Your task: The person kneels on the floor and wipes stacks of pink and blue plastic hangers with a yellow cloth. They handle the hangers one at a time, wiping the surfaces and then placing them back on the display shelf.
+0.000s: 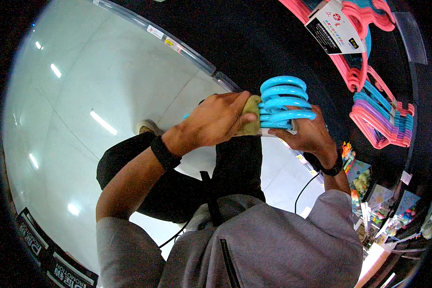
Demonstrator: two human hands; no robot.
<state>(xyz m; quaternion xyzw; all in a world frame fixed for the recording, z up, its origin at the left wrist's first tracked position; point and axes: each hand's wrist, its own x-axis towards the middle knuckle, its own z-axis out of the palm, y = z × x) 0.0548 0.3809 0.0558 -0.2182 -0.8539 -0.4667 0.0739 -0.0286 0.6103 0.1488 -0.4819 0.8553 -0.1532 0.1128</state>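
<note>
In front of me is a bundle of light blue plastic hangers (285, 102), its rounded loops stacked one above another and a white card partly showing beneath them. My right hand (308, 132) grips the bundle from its right side, thumb at the lower edge. A folded yellow-green cloth (250, 117) is pinched in my left hand (215, 117) and pressed against the left side of the loops. A small blue piece shows behind my left wrist. Much of the bundle is hidden by my hands.
More pink and blue hangers (353, 72) hang at the upper right, with pink, purple and blue ones (384, 120) below. Small colourful packaged goods (362, 182) hang at the right. A shelf edge (177, 50) with price labels runs diagonally beyond my hands. Pale shiny floor (81, 96) lies left.
</note>
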